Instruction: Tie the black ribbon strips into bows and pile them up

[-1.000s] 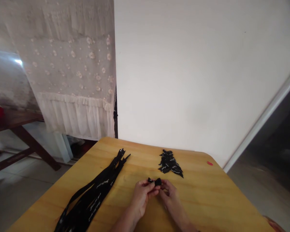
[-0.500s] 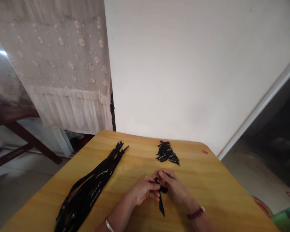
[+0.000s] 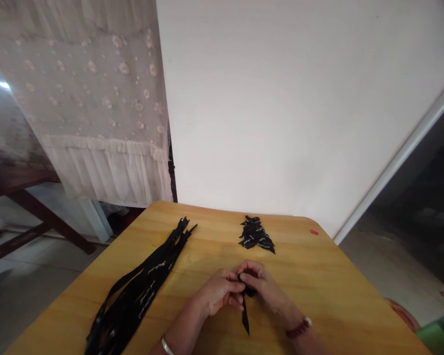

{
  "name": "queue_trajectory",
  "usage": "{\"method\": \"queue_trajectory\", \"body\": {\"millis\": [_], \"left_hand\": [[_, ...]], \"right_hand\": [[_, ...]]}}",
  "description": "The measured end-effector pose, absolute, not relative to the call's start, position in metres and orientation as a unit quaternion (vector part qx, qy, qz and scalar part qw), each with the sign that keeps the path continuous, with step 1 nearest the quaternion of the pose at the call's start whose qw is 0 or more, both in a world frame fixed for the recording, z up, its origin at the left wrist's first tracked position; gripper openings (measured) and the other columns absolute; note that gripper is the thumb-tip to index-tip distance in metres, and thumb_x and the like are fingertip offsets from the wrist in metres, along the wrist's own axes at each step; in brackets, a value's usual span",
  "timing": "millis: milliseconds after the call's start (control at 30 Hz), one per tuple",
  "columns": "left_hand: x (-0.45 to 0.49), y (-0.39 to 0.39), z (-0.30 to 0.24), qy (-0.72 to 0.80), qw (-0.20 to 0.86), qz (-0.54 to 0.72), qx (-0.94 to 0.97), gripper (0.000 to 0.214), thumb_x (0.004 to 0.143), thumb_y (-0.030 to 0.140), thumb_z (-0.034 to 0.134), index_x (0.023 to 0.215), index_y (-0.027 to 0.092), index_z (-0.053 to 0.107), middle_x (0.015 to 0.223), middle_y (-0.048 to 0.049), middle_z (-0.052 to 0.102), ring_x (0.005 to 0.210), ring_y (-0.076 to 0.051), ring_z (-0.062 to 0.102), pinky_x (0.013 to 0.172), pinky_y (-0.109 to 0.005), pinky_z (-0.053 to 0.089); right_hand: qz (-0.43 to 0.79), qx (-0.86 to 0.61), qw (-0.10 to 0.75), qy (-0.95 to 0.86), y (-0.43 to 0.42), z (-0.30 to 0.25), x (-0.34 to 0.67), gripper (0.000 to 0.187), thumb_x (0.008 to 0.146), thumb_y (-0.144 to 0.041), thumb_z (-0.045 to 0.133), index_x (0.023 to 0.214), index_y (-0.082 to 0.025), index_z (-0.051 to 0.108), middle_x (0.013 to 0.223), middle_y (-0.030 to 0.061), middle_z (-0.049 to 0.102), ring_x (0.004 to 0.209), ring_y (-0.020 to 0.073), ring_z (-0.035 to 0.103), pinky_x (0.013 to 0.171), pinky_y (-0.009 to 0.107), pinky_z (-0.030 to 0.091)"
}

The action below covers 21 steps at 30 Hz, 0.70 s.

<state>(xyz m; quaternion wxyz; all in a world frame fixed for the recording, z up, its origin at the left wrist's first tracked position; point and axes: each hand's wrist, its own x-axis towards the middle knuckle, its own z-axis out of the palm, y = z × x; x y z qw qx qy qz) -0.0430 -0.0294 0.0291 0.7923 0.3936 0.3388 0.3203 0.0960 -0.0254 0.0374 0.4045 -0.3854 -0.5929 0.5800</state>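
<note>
Both of my hands meet over the middle of the wooden table (image 3: pixel 311 291). My left hand (image 3: pixel 220 292) and my right hand (image 3: pixel 261 282) pinch a small gathered piece of black ribbon (image 3: pixel 247 292), mostly hidden by my fingers. One narrow tail of it (image 3: pixel 245 318) hangs down toward the tabletop. Left of my hands lies a bundle of long black ribbons (image 3: pixel 140 291) with white script. Beyond my hands sits a pile of short black ribbon pieces (image 3: pixel 255 234), also printed in white.
A small red item (image 3: pixel 314 232) lies near the table's far right edge. A white wall (image 3: pixel 266 108) and a lace curtain (image 3: pixel 92 98) stand behind the table. A dark wooden table (image 3: pixel 18 182) stands at the left, and the floor shows beyond the table's edges.
The small black bow held at my fingertips a second ago now sits deeper in my closing fingers, with a ribbon tail hanging below. My hands have moved closer together.
</note>
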Motion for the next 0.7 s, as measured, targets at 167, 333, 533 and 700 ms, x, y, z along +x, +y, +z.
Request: {"method": "queue_trajectory", "body": {"millis": [167,333,533,700], "left_hand": [[-0.0422,-0.0273,0.0233,0.336,0.792,0.331,0.387,0.012,0.057,0.019,0.061,0.06,0.007,0.059,0.045,-0.002,0.054,0.038,-0.008,0.049,0.045,-0.024,0.045],[-0.041,-0.0281,0.0249,0.342,0.786,0.343,0.384,0.012,0.057,0.018,0.061,0.062,0.008,0.06,0.046,-0.0012,0.053,0.04,-0.008,0.049,0.049,-0.025,0.046],[-0.0411,-0.0252,0.0262,0.358,0.761,0.418,0.344,0.019,0.054,0.014,0.063,0.072,0.009,0.059,0.059,-0.0025,0.058,0.049,-0.009,0.053,0.055,-0.025,0.047],[-0.0405,-0.0211,0.0225,0.413,0.714,0.455,0.335,0.018,0.055,0.019,0.062,0.069,0.011,0.054,0.056,-0.0021,0.058,0.043,-0.011,0.054,0.037,-0.02,0.042]], "right_hand": [[0.542,-0.401,0.421,-0.607,-0.0257,0.0358,0.0931,0.011,0.068,-0.026,0.055,0.065,-0.016,0.054,0.053,-0.0039,0.049,0.049,0.0093,0.045,0.046,0.02,0.034],[0.517,-0.406,0.456,-0.6,-0.0257,0.0326,0.0902,0.013,0.068,-0.028,0.056,0.062,-0.017,0.054,0.057,-0.0035,0.05,0.055,0.0108,0.046,0.051,0.021,0.035],[0.536,-0.414,0.544,-0.495,-0.0225,0.0296,0.0882,0.024,0.07,-0.041,0.052,0.069,-0.018,0.055,0.07,0.0028,0.056,0.069,0.0164,0.052,0.061,0.025,0.04],[0.452,-0.485,0.546,-0.513,-0.0192,0.0311,0.0923,0.03,0.069,-0.045,0.05,0.061,-0.017,0.054,0.062,0.002,0.056,0.062,0.0152,0.051,0.054,0.023,0.039]]}}
